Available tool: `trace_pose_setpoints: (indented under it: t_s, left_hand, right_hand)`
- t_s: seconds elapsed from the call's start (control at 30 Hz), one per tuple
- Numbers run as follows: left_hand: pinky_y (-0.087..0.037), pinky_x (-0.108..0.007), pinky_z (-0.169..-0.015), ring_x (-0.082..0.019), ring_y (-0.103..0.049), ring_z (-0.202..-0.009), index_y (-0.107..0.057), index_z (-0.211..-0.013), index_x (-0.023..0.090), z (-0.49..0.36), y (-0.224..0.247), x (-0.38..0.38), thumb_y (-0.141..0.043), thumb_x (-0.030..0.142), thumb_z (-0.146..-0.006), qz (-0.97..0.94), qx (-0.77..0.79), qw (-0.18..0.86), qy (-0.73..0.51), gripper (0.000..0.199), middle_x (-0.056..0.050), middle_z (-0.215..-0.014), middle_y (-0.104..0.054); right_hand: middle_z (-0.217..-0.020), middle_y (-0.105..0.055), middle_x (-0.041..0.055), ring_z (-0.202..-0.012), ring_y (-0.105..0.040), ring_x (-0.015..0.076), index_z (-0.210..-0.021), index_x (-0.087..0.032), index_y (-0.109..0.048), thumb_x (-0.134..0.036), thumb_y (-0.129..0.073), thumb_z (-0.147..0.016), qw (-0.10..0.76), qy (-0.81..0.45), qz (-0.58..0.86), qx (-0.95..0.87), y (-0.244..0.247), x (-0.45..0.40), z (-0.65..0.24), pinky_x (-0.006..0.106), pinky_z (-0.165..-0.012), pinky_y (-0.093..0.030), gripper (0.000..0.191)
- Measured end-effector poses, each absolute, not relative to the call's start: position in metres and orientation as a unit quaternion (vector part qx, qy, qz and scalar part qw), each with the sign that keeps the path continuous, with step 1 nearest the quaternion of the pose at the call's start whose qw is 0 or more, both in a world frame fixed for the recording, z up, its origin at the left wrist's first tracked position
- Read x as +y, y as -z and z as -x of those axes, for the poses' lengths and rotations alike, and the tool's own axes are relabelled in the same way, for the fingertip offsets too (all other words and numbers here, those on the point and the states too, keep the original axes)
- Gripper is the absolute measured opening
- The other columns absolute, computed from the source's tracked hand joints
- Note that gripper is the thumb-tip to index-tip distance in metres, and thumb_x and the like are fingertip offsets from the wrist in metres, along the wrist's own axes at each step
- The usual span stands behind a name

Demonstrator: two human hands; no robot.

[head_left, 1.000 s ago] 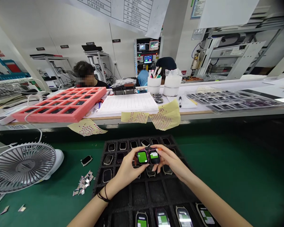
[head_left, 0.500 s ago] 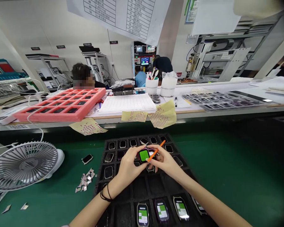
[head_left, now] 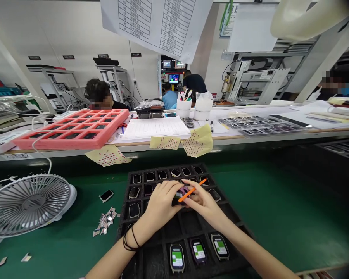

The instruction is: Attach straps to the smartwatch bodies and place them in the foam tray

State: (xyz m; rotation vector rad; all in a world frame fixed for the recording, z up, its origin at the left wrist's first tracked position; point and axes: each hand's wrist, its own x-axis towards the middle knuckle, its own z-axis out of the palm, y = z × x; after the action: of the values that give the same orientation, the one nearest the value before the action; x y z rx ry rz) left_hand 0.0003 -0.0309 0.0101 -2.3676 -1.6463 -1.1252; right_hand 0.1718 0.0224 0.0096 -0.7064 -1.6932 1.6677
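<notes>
Over the black foam tray, my left hand has its fingers curled round a smartwatch body, partly covered, with a dark screen area and purple edge. My right hand pinches a thin orange stick, which slants across the watch, and its fingertips meet the far side of the watch. Below the hands, in the tray's front cells, lie several smartwatch bodies with lit green-and-white screens, one of them a purple-edged watch. Dark-screened watches, such as one silver-edged watch, fill cells at the back and left.
On the green mat, a grey fan stands left; a loose watch and a pile of small film pieces lie beside the tray. The shelf beyond holds a pink foam tray, paper sheets and a clear tray. Several people work behind.
The watch in my hands has turned, so its bright green screen no longer faces me and its purple edge shows. The orange stick stays in my right hand. The view has shifted slightly.
</notes>
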Motion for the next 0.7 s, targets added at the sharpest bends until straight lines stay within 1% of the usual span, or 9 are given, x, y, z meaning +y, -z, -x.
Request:
trace_pose_setpoints:
  t_s: [0.07,0.1,0.2,0.3,0.4,0.53,0.6,0.7]
  left_hand:
    - [-0.049,-0.042,-0.090,-0.025,-0.058,-0.104,-0.056,-0.117,0.021,-0.001,-0.014,-0.034,-0.067,0.012,-0.071,0.774,-0.504,0.028,0.383,0.049,-0.008,-0.113,-0.064]
    - [-0.048,-0.042,-0.091,-0.025,-0.057,-0.106,-0.056,-0.118,0.022,-0.001,-0.017,-0.035,-0.067,0.013,-0.070,0.775,-0.491,0.026,0.396,0.050,-0.008,-0.114,-0.064]
    - [-0.047,-0.042,-0.092,-0.025,-0.054,-0.110,-0.057,-0.117,0.023,-0.003,-0.023,-0.039,-0.070,0.017,-0.068,0.774,-0.460,0.020,0.433,0.051,-0.009,-0.118,-0.060]
    - [-0.047,-0.041,-0.092,-0.025,-0.053,-0.111,-0.057,-0.115,0.023,-0.005,-0.026,-0.042,-0.072,0.017,-0.066,0.778,-0.439,0.013,0.450,0.052,-0.009,-0.119,-0.059]
    - [-0.045,-0.040,-0.094,-0.024,-0.053,-0.112,-0.056,-0.117,0.023,-0.005,-0.026,-0.042,-0.071,0.015,-0.065,0.786,-0.423,0.010,0.451,0.055,-0.008,-0.119,-0.060]
    - [-0.044,-0.040,-0.096,-0.023,-0.053,-0.112,-0.055,-0.118,0.023,-0.005,-0.025,-0.042,-0.071,0.013,-0.064,0.791,-0.418,0.008,0.448,0.057,-0.007,-0.118,-0.061]
    - [-0.044,-0.040,-0.096,-0.023,-0.054,-0.111,-0.056,-0.118,0.023,-0.005,-0.025,-0.041,-0.072,0.014,-0.064,0.792,-0.419,0.005,0.445,0.057,-0.006,-0.118,-0.062]
    - [-0.044,-0.040,-0.095,-0.023,-0.055,-0.110,-0.056,-0.118,0.024,-0.005,-0.023,-0.040,-0.071,0.014,-0.065,0.792,-0.420,0.001,0.442,0.056,-0.006,-0.118,-0.062]
  right_hand:
    - [-0.105,-0.065,0.0041,-0.098,-0.063,0.0204,-0.117,-0.027,-0.057,-0.040,-0.071,-0.078,0.339,-0.658,0.259,-0.620,-0.012,0.021,-0.176,0.035,-0.087,-0.052,0.043]
    - [-0.105,-0.065,0.0046,-0.100,-0.062,0.0211,-0.114,-0.026,-0.060,-0.040,-0.072,-0.076,0.337,-0.674,0.256,-0.606,-0.013,0.021,-0.179,0.035,-0.088,-0.051,0.042]
    - [-0.106,-0.066,0.0059,-0.099,-0.062,0.0220,-0.112,-0.025,-0.064,-0.039,-0.074,-0.075,0.296,-0.732,0.235,-0.567,-0.016,0.017,-0.184,0.036,-0.085,-0.051,0.041]
    - [-0.106,-0.066,0.0064,-0.097,-0.062,0.0213,-0.112,-0.024,-0.066,-0.038,-0.075,-0.075,0.271,-0.772,0.196,-0.541,-0.019,0.012,-0.186,0.035,-0.084,-0.051,0.041]
    - [-0.103,-0.068,0.0058,-0.095,-0.064,0.0208,-0.110,-0.024,-0.068,-0.036,-0.076,-0.073,0.275,-0.784,0.180,-0.527,-0.023,0.009,-0.185,0.035,-0.084,-0.050,0.039]
    - [-0.098,-0.069,0.0057,-0.095,-0.065,0.0222,-0.109,-0.024,-0.067,-0.035,-0.076,-0.073,0.271,-0.800,0.167,-0.509,-0.024,0.009,-0.184,0.037,-0.085,-0.050,0.039]
    - [-0.098,-0.069,0.0055,-0.095,-0.065,0.0219,-0.109,-0.024,-0.067,-0.034,-0.076,-0.073,0.272,-0.796,0.175,-0.512,-0.022,0.010,-0.184,0.037,-0.085,-0.049,0.038]
    - [-0.100,-0.069,0.0053,-0.097,-0.064,0.0215,-0.106,-0.023,-0.066,-0.032,-0.078,-0.072,0.289,-0.774,0.192,-0.529,-0.018,0.009,-0.183,0.037,-0.090,-0.047,0.038]
